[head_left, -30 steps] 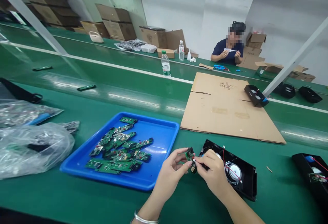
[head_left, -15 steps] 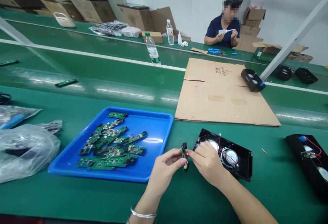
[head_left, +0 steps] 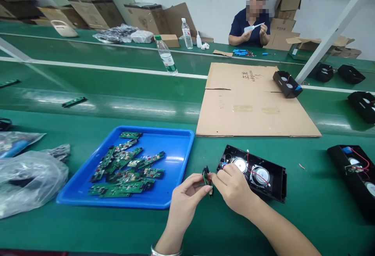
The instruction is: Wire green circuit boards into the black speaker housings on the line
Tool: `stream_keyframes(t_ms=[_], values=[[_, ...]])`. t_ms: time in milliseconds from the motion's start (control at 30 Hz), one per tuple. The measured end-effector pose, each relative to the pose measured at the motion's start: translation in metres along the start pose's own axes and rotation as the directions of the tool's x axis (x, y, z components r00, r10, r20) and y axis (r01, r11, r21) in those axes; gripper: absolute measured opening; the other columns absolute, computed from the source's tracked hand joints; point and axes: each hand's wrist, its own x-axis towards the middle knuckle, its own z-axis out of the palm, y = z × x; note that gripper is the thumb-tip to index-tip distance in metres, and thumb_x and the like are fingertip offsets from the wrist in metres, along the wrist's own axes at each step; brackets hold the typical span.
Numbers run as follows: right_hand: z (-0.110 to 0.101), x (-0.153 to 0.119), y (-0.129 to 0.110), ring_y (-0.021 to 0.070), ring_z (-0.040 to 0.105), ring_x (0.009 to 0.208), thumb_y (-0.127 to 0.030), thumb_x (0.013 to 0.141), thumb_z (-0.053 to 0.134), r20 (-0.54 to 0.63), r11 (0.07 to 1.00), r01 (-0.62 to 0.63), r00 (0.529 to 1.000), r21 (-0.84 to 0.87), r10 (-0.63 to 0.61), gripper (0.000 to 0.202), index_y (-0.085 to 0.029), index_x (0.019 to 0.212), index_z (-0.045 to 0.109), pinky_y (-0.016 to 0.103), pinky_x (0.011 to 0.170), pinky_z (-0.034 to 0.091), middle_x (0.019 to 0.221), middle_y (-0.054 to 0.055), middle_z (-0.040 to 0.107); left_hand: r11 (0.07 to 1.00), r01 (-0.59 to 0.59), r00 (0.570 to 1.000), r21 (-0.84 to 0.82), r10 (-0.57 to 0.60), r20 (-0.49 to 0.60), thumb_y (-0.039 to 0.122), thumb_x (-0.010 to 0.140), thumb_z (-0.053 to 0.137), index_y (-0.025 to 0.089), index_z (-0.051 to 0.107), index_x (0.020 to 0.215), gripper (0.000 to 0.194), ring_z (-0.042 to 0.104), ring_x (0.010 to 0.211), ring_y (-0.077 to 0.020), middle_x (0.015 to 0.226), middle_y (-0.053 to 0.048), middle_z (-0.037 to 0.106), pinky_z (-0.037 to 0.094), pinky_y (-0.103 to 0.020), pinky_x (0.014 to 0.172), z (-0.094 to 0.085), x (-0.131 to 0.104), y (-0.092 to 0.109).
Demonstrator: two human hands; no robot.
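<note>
A small green circuit board (head_left: 207, 181) is pinched upright between the thumb and fingers of my left hand (head_left: 187, 193). Against the board's right side, my right hand (head_left: 233, 185) has its fingers closed on something I cannot make out, close to a red spot. Just behind my right hand lies an open black speaker housing (head_left: 275, 178) with two round silver speakers (head_left: 260, 176) and red wires. A blue tray (head_left: 175, 178) on the left holds several green boards (head_left: 125, 178).
Flat cardboard (head_left: 254, 119) lies beyond the housing, with a black speaker unit (head_left: 287, 84) on it. Another black housing (head_left: 356, 174) sits at the right. Plastic bags (head_left: 32, 178) lie at the left. A bottle (head_left: 166, 56) and a seated person (head_left: 249, 29) are farther back.
The view has shifted slightly, and another black unit now shows at the right edge. Both hands remain together at the board, which is tilted a little differently.
</note>
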Motion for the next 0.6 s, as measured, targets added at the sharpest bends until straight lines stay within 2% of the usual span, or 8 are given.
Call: stream_keyframes(t_ms=[133,200,300,467,600], values=[[0.000,-0.004,0.001,0.0155,0.037,0.058,-0.008,0.092,0.037,-0.019,0.998,-0.033,0.999,0.055,0.034,0.032,-0.013,0.070,0.060,0.030,0.051,0.029,0.057,0.002,0.046,1.000,-0.006,1.000,0.010,0.006,0.021,0.027,0.056,0.077,0.018,0.071,0.072,0.019,0.061,0.069,-0.0194,0.077,-0.003,0.064,0.054,-0.027,0.059,0.000,-0.001,0.001],[-0.002,-0.004,0.003,0.0143,0.040,0.059,-0.013,0.095,0.037,-0.031,0.979,-0.108,0.993,0.174,0.115,0.030,-0.013,0.077,0.061,0.028,0.053,0.033,0.060,0.002,0.049,1.000,-0.006,0.998,0.002,0.005,0.066,0.029,0.057,0.077,0.018,0.071,0.071,0.019,0.060,0.068,-0.0190,0.073,-0.003,0.063,0.053,-0.027,0.059,-0.001,0.000,0.003],[-0.005,-0.004,0.006,0.0127,0.044,0.063,-0.018,0.096,0.037,-0.014,0.922,-0.197,0.977,0.334,0.213,0.029,-0.015,0.078,0.060,0.026,0.057,0.038,0.067,0.003,0.053,1.000,-0.004,0.994,-0.006,0.005,0.113,0.031,0.054,0.079,0.016,0.072,0.068,0.021,0.059,0.067,-0.0194,0.069,-0.004,0.063,0.053,-0.027,0.058,-0.004,0.003,0.005],[-0.003,-0.006,0.007,0.0144,0.037,0.060,-0.013,0.094,0.037,0.022,0.969,-0.123,0.992,0.216,0.121,0.030,-0.014,0.072,0.058,0.028,0.054,0.032,0.061,0.002,0.047,1.000,0.002,0.993,0.011,-0.003,0.119,0.028,0.052,0.080,0.016,0.073,0.066,0.020,0.057,0.064,-0.0178,0.070,-0.004,0.062,0.053,-0.027,0.053,-0.004,0.005,0.011],[-0.002,-0.009,0.007,0.0146,0.037,0.062,-0.013,0.095,0.034,0.063,0.967,-0.114,0.993,0.228,0.102,0.032,-0.014,0.075,0.059,0.028,0.056,0.032,0.063,0.003,0.047,0.999,0.016,0.990,0.027,-0.020,0.139,0.029,0.051,0.081,0.016,0.071,0.062,0.020,0.056,0.061,-0.0171,0.069,-0.004,0.060,0.052,-0.026,0.050,-0.005,0.002,0.013]])
